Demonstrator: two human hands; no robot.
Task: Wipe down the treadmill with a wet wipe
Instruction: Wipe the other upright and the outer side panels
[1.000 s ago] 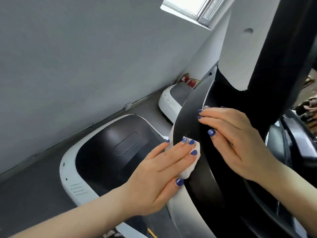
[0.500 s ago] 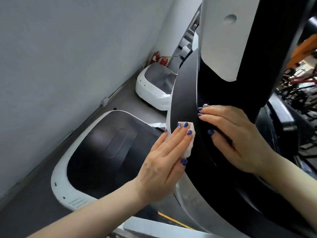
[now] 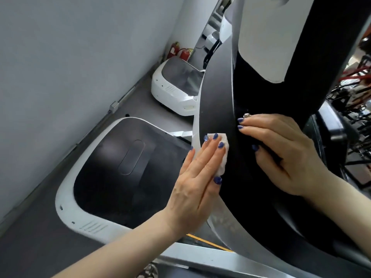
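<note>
Left hand (image 3: 197, 178), fingers straight and together, presses the wet wipe (image 3: 224, 152) flat on the treadmill (image 3: 217, 101) upright's black curved panel, slightly farther up than half a second ago. Right hand (image 3: 281, 155) stays spread beside it. Wipe is white, crumpled.

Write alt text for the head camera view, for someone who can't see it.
A person's left hand presses a white wet wipe flat against a treadmill's curved black upright, while the right hand braces on it. Another treadmill's motor cover lies below by a grey wall.
</note>
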